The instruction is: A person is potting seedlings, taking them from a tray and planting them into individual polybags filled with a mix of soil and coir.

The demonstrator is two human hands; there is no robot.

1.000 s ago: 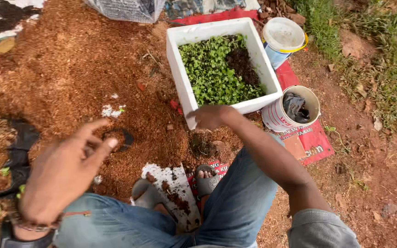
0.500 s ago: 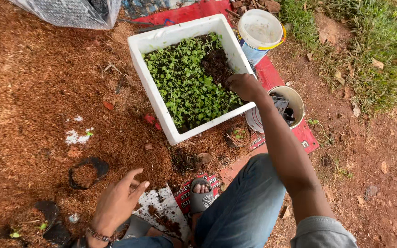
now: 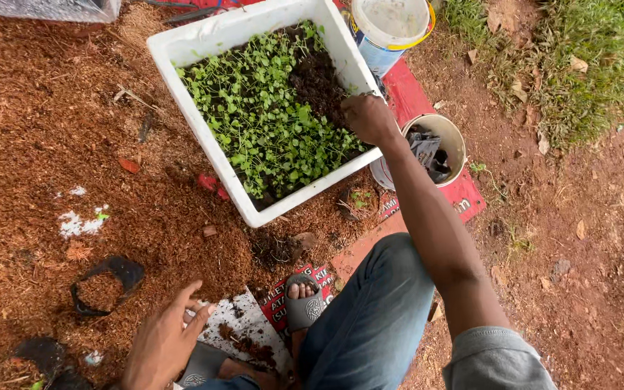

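Reddish-brown ground (image 3: 52,144), loose and mulch-like, fills the left of the view, with grass (image 3: 586,65) along the far right edge. Nearest, the left hand (image 3: 164,339) hangs low over a white sheet (image 3: 250,328) scattered with soil, fingers spread wide and loosely curled, holding nothing. Just beside it a foot in a grey sandal (image 3: 303,303) rests on a red printed mat (image 3: 427,195). A black grow bag (image 3: 106,282) lies open on the ground to the left. The right arm stretches straight away from the body, and the right hand (image 3: 370,119) bends down over the near right rim of the white seedling tray (image 3: 182,54), fingers pinched together in the dark soil; what they pinch cannot be told. The tray sits tilted, its long axis running from near right to far left, green seedlings (image 3: 254,115) crowding its left part. A small bucket (image 3: 445,141) of black bags stands just right of the wrist, a white tub (image 3: 388,25) beyond.
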